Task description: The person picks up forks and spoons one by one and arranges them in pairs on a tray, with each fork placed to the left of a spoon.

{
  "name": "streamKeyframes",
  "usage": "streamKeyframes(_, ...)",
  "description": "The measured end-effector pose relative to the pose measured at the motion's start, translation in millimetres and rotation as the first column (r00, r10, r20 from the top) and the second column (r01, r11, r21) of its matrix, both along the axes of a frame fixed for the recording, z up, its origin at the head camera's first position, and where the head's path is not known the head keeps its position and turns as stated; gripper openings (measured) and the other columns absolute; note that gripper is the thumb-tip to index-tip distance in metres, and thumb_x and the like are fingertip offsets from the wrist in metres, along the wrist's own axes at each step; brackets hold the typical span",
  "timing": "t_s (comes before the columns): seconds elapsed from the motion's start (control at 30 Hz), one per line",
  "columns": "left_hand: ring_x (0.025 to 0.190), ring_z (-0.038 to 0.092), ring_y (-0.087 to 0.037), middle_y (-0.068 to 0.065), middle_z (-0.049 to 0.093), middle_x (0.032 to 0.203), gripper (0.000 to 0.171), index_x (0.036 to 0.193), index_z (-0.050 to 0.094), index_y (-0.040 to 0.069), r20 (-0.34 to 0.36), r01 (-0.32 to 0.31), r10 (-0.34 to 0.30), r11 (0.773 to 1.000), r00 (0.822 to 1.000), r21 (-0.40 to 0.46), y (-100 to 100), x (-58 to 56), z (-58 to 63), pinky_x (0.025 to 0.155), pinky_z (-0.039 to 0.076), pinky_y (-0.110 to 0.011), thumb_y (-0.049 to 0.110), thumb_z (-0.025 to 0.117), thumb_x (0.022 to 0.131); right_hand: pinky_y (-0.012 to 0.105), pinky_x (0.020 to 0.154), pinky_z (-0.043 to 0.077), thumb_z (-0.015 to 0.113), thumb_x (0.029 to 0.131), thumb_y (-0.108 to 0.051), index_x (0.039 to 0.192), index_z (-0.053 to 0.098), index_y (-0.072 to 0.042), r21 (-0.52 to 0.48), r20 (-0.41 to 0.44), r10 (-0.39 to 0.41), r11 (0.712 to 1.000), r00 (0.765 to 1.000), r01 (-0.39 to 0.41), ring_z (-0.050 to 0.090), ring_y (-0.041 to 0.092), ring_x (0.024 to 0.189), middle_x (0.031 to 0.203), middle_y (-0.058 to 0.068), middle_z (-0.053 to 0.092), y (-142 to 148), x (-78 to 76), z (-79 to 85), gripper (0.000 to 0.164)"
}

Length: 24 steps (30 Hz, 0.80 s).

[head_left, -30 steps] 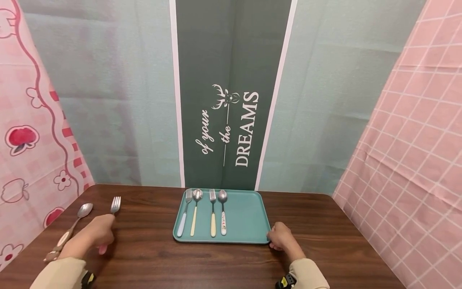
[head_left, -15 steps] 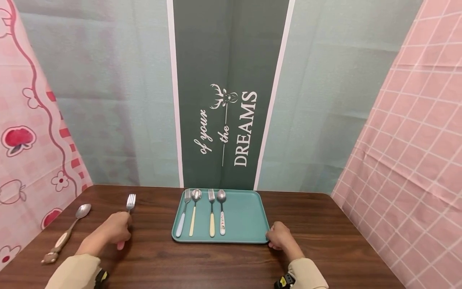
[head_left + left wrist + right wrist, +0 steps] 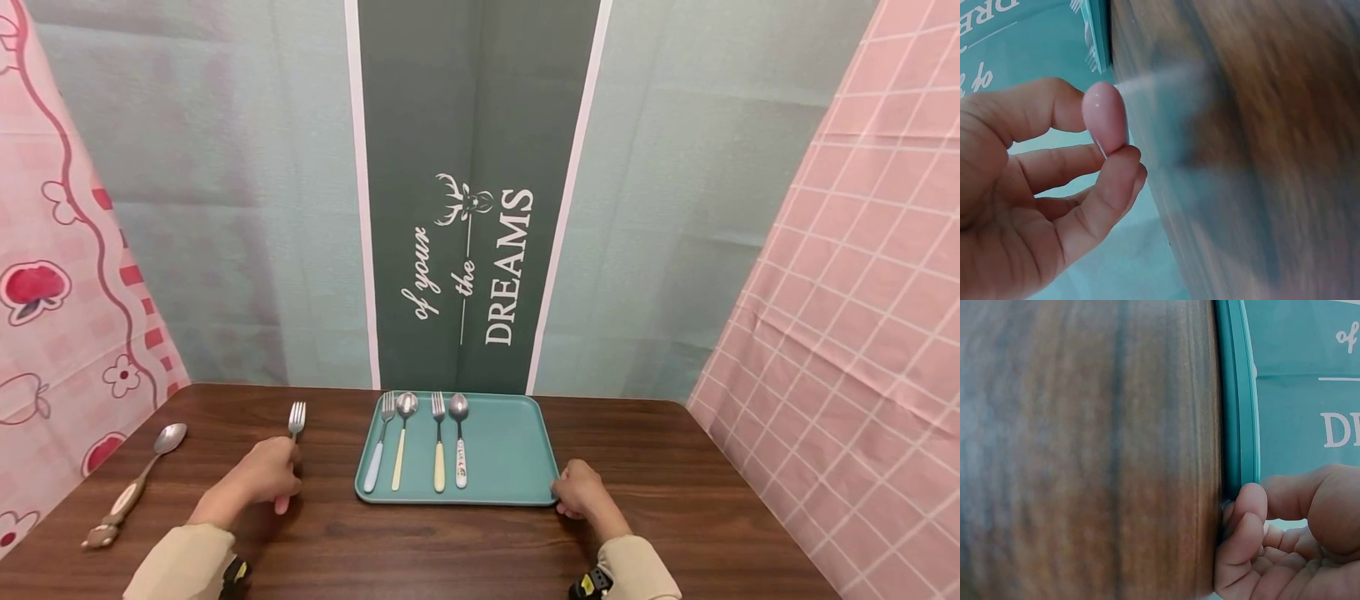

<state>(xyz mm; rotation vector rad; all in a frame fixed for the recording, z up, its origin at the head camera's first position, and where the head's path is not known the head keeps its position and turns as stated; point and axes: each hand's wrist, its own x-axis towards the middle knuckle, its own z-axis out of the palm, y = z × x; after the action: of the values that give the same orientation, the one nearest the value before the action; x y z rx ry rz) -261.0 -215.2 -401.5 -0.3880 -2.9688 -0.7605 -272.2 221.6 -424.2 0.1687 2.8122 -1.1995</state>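
Note:
My left hand point(image 3: 264, 473) pinches a fork point(image 3: 297, 417) over the left part of the table, its tines pointing to the back. In the left wrist view the rounded end of the fork's pink handle point(image 3: 1105, 115) shows between thumb and fingers. At the front right corner of the teal tray point(image 3: 510, 454), my right hand point(image 3: 579, 490) grips the rim point(image 3: 1244, 412) with curled fingers. On the tray's left half lie a fork with a light blue handle point(image 3: 373, 467), a spoon with a yellow handle point(image 3: 399, 458), a yellow-handled fork point(image 3: 439, 467) and a spoon with a patterned white handle point(image 3: 461, 467).
A large spoon with a brown, figured handle point(image 3: 127, 500) lies at the left of the dark wooden table point(image 3: 360, 550). Fabric backdrops stand behind the table, with a pink patterned cloth point(image 3: 52, 333) at left and a pink checked one point(image 3: 862, 333) at right.
My left hand has moved to the right with the fork, away from the large spoon and towards the tray. The right hand stays at the tray's corner.

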Motion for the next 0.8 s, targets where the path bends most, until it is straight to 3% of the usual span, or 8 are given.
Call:
streamKeyframes(0.13, 0.034, 0.051, -0.012, 0.003, 0.047, 0.037, 0.019, 0.06, 0.047, 0.007, -0.005, 0.013, -0.012, 1.0, 1.0, 0.02, 6.2, -1.3, 1.5, 0.046, 0.037, -0.025, -0.003, 0.061, 0.065, 0.021, 0.04, 0.039, 0.05, 0.081, 0.004, 0.069, 0.042, -0.003, -0.001, 0.005, 0.001, 1.0, 1.0, -0.001, 0.046, 0.011, 0.042, 0.052, 0.008, 0.051, -0.3, -0.3, 0.3, 0.016)
streamKeyframes(0.53, 0.036, 0.053, -0.015, 0.001, 0.047, 0.036, 0.017, 0.06, 0.047, 0.006, 0.039, -0.036, 0.035, 0.999, 0.999, 0.019, 25.4, -9.1, 8.6, 0.046, 0.037, -0.027, -0.004, 0.06, 0.066, 0.02, 0.04, 0.039, 0.05, 0.081, 0.003, 0.068, 0.043, -0.003, 0.027, -0.017, 0.004, 1.0, 1.0, -0.004, 0.046, 0.01, 0.041, 0.051, 0.007, 0.051, 0.2, 0.3, -1.2, 0.016)
streamKeyframes(0.7, 0.036, 0.053, -0.015, 0.002, 0.045, 0.037, 0.017, 0.061, 0.048, 0.005, 0.026, -0.02, 0.02, 1.0, 0.999, 0.005, 30.6, -13.2, 8.7, 0.048, 0.038, -0.028, -0.005, 0.061, 0.066, 0.02, 0.04, 0.039, 0.05, 0.081, 0.003, 0.068, 0.043, -0.003, 0.028, -0.019, 0.004, 1.0, 1.0, -0.003, 0.046, 0.01, 0.041, 0.051, 0.007, 0.05, 0.7, 0.0, -2.2, 0.016)
streamKeyframes(0.8, 0.046, 0.053, -0.011, 0.003, 0.044, 0.037, 0.018, 0.06, 0.049, 0.006, 0.003, 0.001, -0.001, 1.0, 1.0, -0.016, 33.0, -14.6, 8.1, 0.054, 0.039, -0.028, -0.004, 0.063, 0.065, 0.02, 0.04, 0.04, 0.051, 0.081, 0.003, 0.068, 0.043, -0.003, 0.032, -0.016, 0.002, 0.999, 1.0, -0.002, 0.046, 0.01, 0.042, 0.051, 0.007, 0.05, 1.0, -1.0, -3.3, 0.016)
